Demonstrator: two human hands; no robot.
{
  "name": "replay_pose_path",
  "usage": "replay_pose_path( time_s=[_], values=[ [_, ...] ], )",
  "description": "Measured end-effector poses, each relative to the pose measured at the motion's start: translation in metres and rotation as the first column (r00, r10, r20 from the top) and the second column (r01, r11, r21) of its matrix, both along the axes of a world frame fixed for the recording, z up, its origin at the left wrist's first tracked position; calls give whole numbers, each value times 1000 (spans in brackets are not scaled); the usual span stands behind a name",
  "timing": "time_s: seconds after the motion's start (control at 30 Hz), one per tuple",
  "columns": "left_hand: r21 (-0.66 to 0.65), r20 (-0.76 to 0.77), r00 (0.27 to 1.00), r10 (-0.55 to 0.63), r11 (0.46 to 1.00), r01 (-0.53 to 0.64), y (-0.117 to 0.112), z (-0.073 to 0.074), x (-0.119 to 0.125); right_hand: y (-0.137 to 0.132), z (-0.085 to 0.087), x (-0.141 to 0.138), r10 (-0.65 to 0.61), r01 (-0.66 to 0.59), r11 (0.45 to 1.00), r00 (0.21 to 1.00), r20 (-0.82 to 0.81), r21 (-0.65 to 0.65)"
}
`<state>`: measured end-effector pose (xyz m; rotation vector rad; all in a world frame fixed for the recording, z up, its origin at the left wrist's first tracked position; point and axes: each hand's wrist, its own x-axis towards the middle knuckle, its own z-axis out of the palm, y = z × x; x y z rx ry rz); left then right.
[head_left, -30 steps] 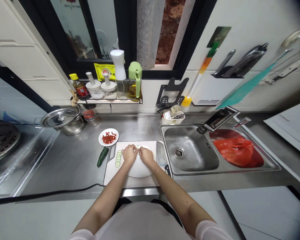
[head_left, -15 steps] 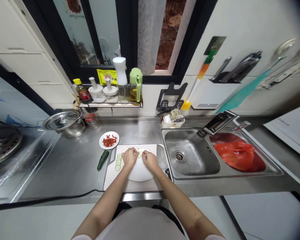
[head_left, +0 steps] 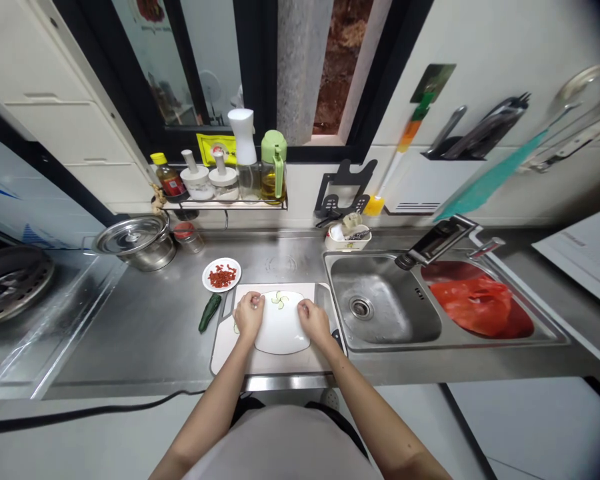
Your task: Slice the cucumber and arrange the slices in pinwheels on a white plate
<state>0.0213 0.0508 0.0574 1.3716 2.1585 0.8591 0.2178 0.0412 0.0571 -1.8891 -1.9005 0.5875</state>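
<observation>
A white squarish plate (head_left: 283,333) with a dark rim line rests on the cutting board (head_left: 230,360). Near its far side, thin cucumber slices (head_left: 280,300) form a small pinwheel. My left hand (head_left: 249,317) is closed at the plate's left edge, fingertips on the rim. Opposite it, my right hand (head_left: 314,320) grips the right edge, fingers curled. More cucumber slices on the board are mostly hidden behind my left hand. Left of the board lies a piece of dark green cucumber (head_left: 210,313). A small white dish (head_left: 206,275) holds chopped red bits.
A black knife handle (head_left: 337,338) shows at the board's right side. To the right is a steel sink (head_left: 390,300) with a red plastic bag (head_left: 473,310) in its second basin. A lidded pot (head_left: 145,250) stands back left. Bottles line a rack (head_left: 220,205) under the window.
My hands have moved apart from over the cucumber slices to the plate's left and right edges. The pinwheel is now uncovered, while the row of slices on the board has become mostly hidden.
</observation>
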Motion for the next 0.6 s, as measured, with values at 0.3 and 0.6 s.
replay_pose_path(
  time_s=[0.3, 0.6],
  values=[
    [38, 10, 1000, 20, 999, -21, -38, -12, -24, -33, 6, -1, 34, -32, 999, 995, -96, 26],
    [-77, -100, 994, 53, 995, -61, -70, -22, -58, -57, 7, -3, 38, -39, 999, 997, -71, -10]
  ],
)
